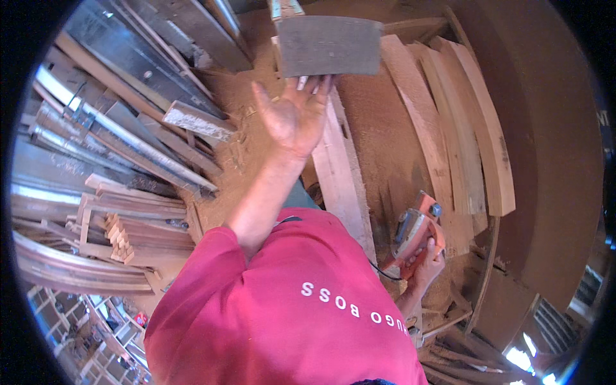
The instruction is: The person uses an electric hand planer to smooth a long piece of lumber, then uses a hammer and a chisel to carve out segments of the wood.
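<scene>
My right hand [426,261] is wrapped round an orange electric planer [420,230], which sits low at the right with a dark cord trailing from it. A long pale plank [341,154] runs away from me between my arms. My left hand [297,119] reaches forward, palm up, with the thumb spread and the fingers stretched out. Its fingertips disappear beneath a grey rectangular panel [330,46]; whether they bear its weight is hidden. The panel covers the far end of the plank.
Several thick, slightly curved timber pieces [459,128] lie at the right. Stacked boards and beams [122,135] crowd the left, with a white-flecked block [199,120] jutting out. Sawdust [240,138] covers the floor. A large brown panel [545,147] stands at the far right.
</scene>
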A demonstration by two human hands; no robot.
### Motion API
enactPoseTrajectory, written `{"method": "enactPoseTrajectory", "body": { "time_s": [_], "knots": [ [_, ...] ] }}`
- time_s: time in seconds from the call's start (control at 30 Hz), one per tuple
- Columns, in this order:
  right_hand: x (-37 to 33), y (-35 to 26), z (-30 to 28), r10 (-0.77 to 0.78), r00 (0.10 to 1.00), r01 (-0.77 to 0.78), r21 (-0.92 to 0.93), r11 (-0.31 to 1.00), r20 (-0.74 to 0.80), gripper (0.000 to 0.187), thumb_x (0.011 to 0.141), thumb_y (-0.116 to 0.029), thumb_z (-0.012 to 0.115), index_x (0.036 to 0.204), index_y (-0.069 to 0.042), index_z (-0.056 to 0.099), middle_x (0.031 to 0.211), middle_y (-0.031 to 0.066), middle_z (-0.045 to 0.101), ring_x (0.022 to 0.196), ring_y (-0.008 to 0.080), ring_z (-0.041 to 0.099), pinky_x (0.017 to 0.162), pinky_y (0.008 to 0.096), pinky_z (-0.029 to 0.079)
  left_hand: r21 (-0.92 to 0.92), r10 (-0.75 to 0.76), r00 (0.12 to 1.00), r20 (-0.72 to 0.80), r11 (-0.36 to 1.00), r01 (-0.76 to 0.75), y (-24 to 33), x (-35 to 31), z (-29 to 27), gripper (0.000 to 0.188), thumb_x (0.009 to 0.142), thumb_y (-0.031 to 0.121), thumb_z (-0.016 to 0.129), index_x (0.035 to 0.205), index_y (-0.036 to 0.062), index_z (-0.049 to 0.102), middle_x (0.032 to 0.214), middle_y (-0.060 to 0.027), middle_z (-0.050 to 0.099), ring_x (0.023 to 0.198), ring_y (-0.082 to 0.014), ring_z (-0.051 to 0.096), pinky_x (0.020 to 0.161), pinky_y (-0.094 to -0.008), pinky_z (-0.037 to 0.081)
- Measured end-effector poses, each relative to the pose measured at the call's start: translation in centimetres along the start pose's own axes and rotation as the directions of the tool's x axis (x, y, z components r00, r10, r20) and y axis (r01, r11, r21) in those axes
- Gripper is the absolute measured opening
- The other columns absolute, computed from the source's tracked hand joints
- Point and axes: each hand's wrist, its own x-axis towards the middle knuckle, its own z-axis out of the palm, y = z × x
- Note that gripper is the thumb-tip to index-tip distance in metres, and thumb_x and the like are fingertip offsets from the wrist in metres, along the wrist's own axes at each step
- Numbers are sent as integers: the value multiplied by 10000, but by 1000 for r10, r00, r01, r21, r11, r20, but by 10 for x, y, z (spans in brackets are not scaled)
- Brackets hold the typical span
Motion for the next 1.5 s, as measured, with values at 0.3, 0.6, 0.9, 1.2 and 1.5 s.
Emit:
{"method": "enactPoseTrajectory", "body": {
  "time_s": [0.3, 0.6, 0.9, 1.2, 1.5],
  "knots": [
    [-5, -7, 0, -14, 1000, 13, 31, 999, 10, 283, 952, -305, 672, 929, -24, 654, 633, 9, 572, 470, 100, 526, 416, 257, 398, -181, -88, 976, 198, 976, 125, 1, -4, 2, 992, 909, 762, 389, 1511, -17, 256, 1495, -282, 292, 1415, -427, 266, 1235, -504, 214],
    [-13, -23, 12, 29, 999, -32, 103, 994, 32, 252, 963, -277, 671, 918, -33, 629, 624, 7, 570, 458, 103, 526, 409, 261, 405, 122, 46, 999, -5, 992, -45, -1, -7, 18, 1012, 891, 750, 454, 1492, -43, 274, 1483, -265, 321, 1408, -401, 288, 1222, -490, 247],
    [3, 13, -11, 48, 999, -48, 31, 998, 2, 291, 947, -304, 699, 879, -30, 629, 638, 2, 573, 501, 88, 535, 446, 259, 416, 619, -219, 822, -525, 565, 546, 24, -19, -37, 989, 784, 676, 702, 1487, 64, 369, 1447, -206, 485, 1310, -348, 507, 1100, -547, 402],
    [4, 19, -13, 38, 999, -38, -51, 998, 5, 355, 922, -370, 726, 812, -41, 649, 668, -19, 582, 576, 77, 513, 517, 256, 406, 477, -155, 866, -476, 781, 402, -19, -13, -79, 740, 852, 543, 589, 1408, 78, 440, 1298, -156, 592, 1175, -322, 599, 1016, -515, 477],
    [7, 8, 0, 51, 998, -49, -79, 996, 28, 323, 932, -315, 719, 783, -40, 635, 671, -5, 592, 569, 80, 521, 507, 256, 408, -324, -313, 944, -100, 908, 267, 5, -32, -15, 403, 887, 297, 610, 1198, 43, 645, 1142, -161, 660, 1092, -319, 627, 903, -453, 579]
  ]
}}
